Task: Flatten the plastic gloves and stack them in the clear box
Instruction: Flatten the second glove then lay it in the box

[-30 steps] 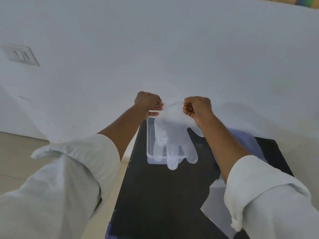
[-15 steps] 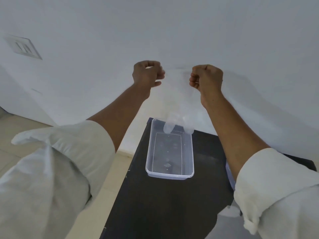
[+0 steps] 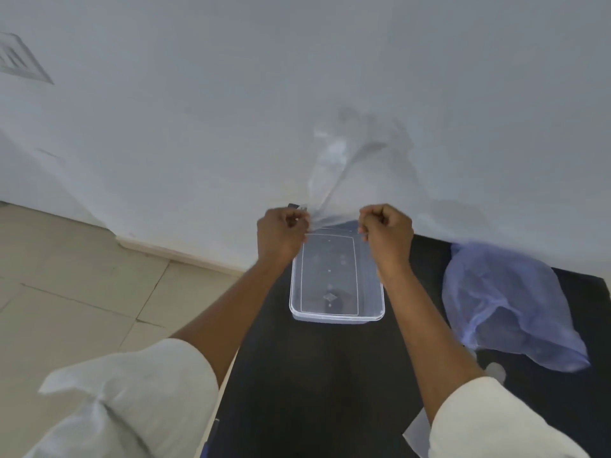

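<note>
Where both fists pinch, glove [image 3: 350,166] billowing above.

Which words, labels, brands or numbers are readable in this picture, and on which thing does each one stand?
None can be read.
Clear box: faint marks on the bottom, too small and blurred to read.
Glove, held by the left hand and right hand: no print seen.
Blue bag: no print seen.

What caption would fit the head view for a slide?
Both hands, left and right, hold a glove billowing upward above the clear box on the dark table.
</note>
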